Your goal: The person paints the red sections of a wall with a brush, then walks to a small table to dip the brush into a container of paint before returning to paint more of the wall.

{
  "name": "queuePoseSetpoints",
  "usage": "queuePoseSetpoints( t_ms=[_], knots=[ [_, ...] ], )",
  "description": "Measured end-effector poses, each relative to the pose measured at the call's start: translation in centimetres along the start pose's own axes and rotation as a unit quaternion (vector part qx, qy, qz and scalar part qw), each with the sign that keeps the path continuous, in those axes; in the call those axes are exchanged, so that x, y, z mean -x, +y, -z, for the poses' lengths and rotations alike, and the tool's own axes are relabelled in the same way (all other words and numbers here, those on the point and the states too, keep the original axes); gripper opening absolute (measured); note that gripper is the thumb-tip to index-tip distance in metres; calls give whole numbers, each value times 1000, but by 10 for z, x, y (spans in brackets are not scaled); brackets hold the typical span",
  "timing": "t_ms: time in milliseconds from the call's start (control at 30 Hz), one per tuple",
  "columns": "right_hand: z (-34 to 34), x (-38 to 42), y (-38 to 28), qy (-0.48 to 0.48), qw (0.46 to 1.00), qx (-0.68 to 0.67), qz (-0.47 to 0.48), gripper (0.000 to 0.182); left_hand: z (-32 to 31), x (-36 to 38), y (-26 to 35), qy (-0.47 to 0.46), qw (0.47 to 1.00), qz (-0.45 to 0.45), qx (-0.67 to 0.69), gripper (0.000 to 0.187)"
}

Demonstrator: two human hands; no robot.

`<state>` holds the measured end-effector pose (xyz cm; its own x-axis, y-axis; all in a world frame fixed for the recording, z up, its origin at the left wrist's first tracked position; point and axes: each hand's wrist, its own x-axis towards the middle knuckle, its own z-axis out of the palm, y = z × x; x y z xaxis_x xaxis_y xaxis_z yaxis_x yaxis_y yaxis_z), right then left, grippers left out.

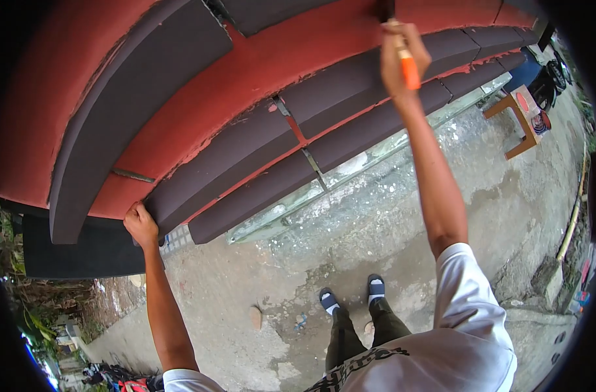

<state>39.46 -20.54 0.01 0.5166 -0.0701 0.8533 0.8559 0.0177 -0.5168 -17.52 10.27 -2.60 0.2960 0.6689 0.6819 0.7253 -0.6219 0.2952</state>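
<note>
My right hand (402, 57) is closed around a paintbrush (410, 70) with a wooden handle and an orange end. Its dark, blurred bristles meet the wall at the top of the view. The wall (200, 134) has red bands between raised, dark grey-purple blocks (350, 85). At lower left, my left hand (141, 225) has its fingers curled over the wall's end edge, beside the tip of a dark block. Part of those fingers is hidden behind the edge.
A pale, paint-spotted ledge (376, 157) runs along the wall's foot. On the right, a small brown stool (517, 121) carries a container with red on it. My sandalled feet (376, 287) stand on the concrete floor (259, 281). A bamboo pole (572, 222) lies at far right.
</note>
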Motion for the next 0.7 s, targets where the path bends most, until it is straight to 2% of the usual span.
queuePoseSetpoints(
  t_ms=[33,67,200,267,300,333,400,467,500,600,633,700],
  knots=[
    [-16,14,3,22,994,-12,105,6,-1,0,-4,-3,1000,-1,1,35],
    [-21,31,-21,-8,999,3,49,6,-3,-1,-5,-3,1000,-2,3,35],
    [-12,55,-31,-88,990,-87,64,5,-1,-2,-4,-14,1000,10,1,35],
    [7,47,-6,-46,998,-50,-3,5,-2,-2,-3,-12,1000,4,1,35],
    [13,38,9,13,1000,9,15,6,-1,-1,-4,-14,1000,6,0,35],
    [23,32,15,18,999,51,6,6,-1,-1,-4,-15,1000,7,-1,35],
    [19,36,18,-30,998,62,-10,4,-2,-3,-6,-14,1000,12,0,36],
    [5,47,12,-57,996,63,17,5,-3,-2,-8,-13,1000,18,0,36],
    [8,47,0,-102,992,48,-51,7,-3,-2,-6,-11,1000,11,0,36],
    [11,57,-5,-151,987,-56,-12,8,-2,-2,-5,-15,1000,1,0,36],
    [12,57,-3,-122,990,-70,3,7,-3,-3,-8,-18,1000,4,0,36],
    [22,46,11,-47,997,-40,-35,3,-3,-2,-10,-20,1000,8,-5,35]
  ],
)
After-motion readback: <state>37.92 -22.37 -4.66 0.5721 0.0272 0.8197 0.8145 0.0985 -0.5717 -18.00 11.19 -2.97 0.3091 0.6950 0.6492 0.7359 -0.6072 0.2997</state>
